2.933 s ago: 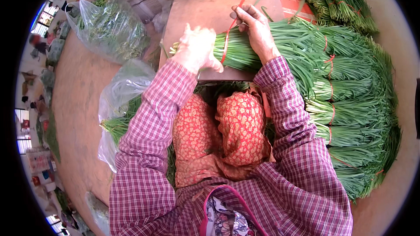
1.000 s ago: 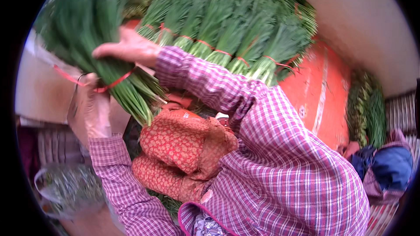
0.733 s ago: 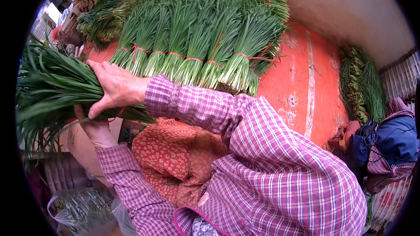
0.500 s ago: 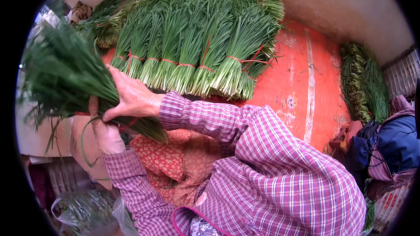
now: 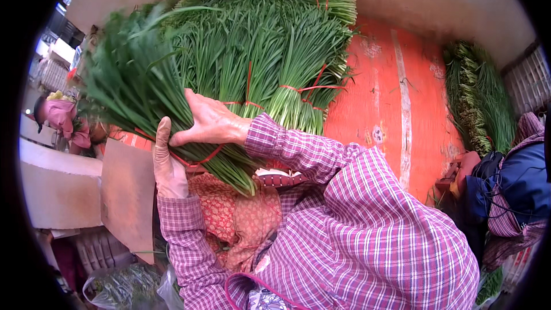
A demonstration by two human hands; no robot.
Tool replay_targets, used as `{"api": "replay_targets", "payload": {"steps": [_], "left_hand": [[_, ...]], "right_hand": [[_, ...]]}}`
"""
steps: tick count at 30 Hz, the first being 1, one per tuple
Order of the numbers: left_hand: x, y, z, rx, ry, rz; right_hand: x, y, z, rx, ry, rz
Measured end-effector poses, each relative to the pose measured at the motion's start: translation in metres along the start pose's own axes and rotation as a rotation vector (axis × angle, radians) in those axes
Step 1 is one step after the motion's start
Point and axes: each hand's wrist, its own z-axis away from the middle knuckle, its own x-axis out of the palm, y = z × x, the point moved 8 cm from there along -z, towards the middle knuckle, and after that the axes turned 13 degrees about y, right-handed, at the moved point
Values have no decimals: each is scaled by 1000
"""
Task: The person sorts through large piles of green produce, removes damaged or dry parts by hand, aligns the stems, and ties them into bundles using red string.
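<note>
A bunch of garlic chives [image 5: 140,83] is held up at the left, its leaves fanned to the upper left and its cut stems pointing down to the right. Around the stems runs a red band [image 5: 212,155]. My left hand [image 5: 170,163] supports the bunch from the near side, closed against it, with some fingers hidden underneath. Across the top lies my right hand [image 5: 211,119], gripping the leaves just above the band. Behind it, tied bunches of chives [image 5: 293,72] stand side by side, leaves away from me.
Those bunches lie on an orange-red covered surface [image 5: 384,115] against a pale wall [image 5: 425,0]. More chives [image 5: 479,95] are stacked at the right, near a dark blue bundle [image 5: 519,186]. A cardboard piece [image 5: 126,189] and a plastic bag of greens [image 5: 126,284] are at the left. Another person [image 5: 66,117] is farther off.
Both hands have shifted to the right with the bunch, which now overlaps the left end of the tied row. More of the banded stems show, and the view has moved slightly.
</note>
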Motion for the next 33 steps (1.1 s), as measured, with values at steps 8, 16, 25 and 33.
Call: {"api": "replay_targets", "payload": {"steps": [8, 16, 25, 33], "left_hand": [[12, 16, 23, 155, 41, -115], [66, 9, 12, 69, -74, -186], [98, 6, 17, 45, -129, 88], [53, -17, -29, -70, -398, 491]], "right_hand": [[4, -2, 25, -62, 124, -328], [-45, 18, 29, 117, 220, -524], [-93, 11, 41, -98, 277, -17], [-158, -54, 41, -578, 434, 543]]}}
